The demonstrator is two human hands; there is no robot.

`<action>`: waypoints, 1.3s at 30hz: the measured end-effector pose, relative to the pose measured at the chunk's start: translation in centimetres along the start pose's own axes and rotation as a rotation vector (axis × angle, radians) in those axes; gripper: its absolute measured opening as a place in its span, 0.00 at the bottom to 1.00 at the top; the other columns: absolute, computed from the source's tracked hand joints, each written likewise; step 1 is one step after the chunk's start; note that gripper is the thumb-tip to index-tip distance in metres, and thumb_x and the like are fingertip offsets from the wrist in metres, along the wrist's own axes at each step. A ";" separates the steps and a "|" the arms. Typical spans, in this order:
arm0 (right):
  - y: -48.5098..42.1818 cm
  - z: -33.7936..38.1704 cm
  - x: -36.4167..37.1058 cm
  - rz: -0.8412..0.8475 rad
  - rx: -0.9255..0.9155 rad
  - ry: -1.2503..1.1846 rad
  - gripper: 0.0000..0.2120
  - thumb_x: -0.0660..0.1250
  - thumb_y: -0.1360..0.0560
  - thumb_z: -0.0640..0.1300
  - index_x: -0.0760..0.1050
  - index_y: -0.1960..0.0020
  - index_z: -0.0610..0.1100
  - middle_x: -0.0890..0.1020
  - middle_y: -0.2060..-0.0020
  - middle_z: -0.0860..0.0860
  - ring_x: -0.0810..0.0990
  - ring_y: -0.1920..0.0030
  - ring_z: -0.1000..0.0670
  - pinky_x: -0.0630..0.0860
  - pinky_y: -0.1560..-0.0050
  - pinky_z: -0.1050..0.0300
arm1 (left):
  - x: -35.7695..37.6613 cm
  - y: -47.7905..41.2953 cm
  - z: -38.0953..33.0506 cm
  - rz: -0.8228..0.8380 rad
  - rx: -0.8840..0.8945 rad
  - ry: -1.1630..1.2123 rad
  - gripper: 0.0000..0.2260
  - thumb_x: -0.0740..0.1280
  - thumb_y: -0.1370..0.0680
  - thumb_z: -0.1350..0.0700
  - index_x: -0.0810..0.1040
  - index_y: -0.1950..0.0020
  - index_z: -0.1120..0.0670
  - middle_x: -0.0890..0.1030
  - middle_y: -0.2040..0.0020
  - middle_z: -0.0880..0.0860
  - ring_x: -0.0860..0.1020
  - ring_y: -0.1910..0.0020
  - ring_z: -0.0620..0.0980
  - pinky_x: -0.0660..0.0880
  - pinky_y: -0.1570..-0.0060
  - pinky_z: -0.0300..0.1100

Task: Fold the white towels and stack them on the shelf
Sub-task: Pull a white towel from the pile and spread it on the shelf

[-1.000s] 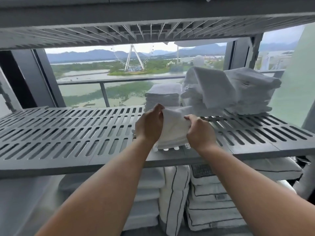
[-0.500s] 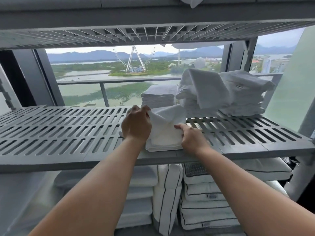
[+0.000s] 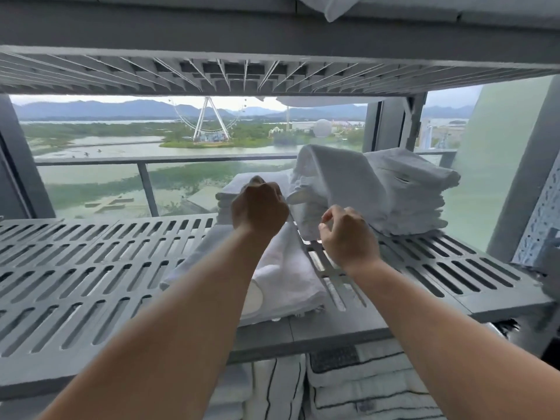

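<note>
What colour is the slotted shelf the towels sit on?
Grey; the slotted shelf shows best in the head view.

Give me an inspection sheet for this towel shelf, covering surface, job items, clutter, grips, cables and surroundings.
Surface: grey slotted shelf, level.
Job's things: white towel lies rumpled near the front edge, one corner lifted; messy towel pile at the back right; neat folded stack left of it.
Clutter: nothing seen.
Grips: left hand fisted round the towel's lifted corner; right hand hovers beside it, fingers loosely curled, holding nothing visible.
Cables: nothing seen.
Surroundings: window with a railing behind; upper shelf overhead; striped bedding stacked below.
</note>
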State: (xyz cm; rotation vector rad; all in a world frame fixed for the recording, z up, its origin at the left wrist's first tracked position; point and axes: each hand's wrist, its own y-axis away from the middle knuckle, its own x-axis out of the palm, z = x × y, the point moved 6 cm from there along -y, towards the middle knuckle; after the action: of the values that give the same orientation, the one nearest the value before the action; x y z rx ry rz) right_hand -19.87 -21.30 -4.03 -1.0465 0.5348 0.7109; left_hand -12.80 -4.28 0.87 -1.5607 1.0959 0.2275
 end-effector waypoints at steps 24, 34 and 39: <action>-10.6 -7.2 3.2 -0.049 -0.123 0.061 0.20 0.67 0.25 0.55 0.71 0.38 0.45 0.74 0.43 0.45 0.74 0.41 0.42 0.75 0.46 0.47 | 12.9 -6.1 -5.3 0.110 -0.215 -0.042 0.19 0.62 0.20 0.42 0.72 0.33 0.51 0.77 0.38 0.57 0.78 0.40 0.59 0.73 0.46 0.50; -12.1 -8.7 3.0 -0.038 -0.180 -0.102 0.12 0.67 0.26 0.45 0.78 0.43 0.47 0.79 0.48 0.47 0.80 0.48 0.42 0.75 0.52 0.52 | 13.0 -6.3 -6.4 0.082 -0.302 0.004 0.16 0.69 0.23 0.50 0.74 0.35 0.47 0.83 0.44 0.55 0.79 0.42 0.58 0.75 0.48 0.47; -12.2 -8.7 2.2 -0.082 -0.166 -0.121 0.12 0.65 0.25 0.40 0.77 0.42 0.46 0.78 0.47 0.47 0.79 0.47 0.43 0.75 0.53 0.51 | 11.7 -6.1 -7.1 0.024 -0.255 0.007 0.13 0.66 0.22 0.51 0.76 0.37 0.45 0.84 0.46 0.53 0.80 0.45 0.58 0.73 0.54 0.46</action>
State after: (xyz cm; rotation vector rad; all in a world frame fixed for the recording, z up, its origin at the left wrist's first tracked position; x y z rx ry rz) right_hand -9.91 -32.51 -2.04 -1.1653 0.3308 0.7499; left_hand -4.82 -16.96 -0.50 -1.7754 1.1243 0.3909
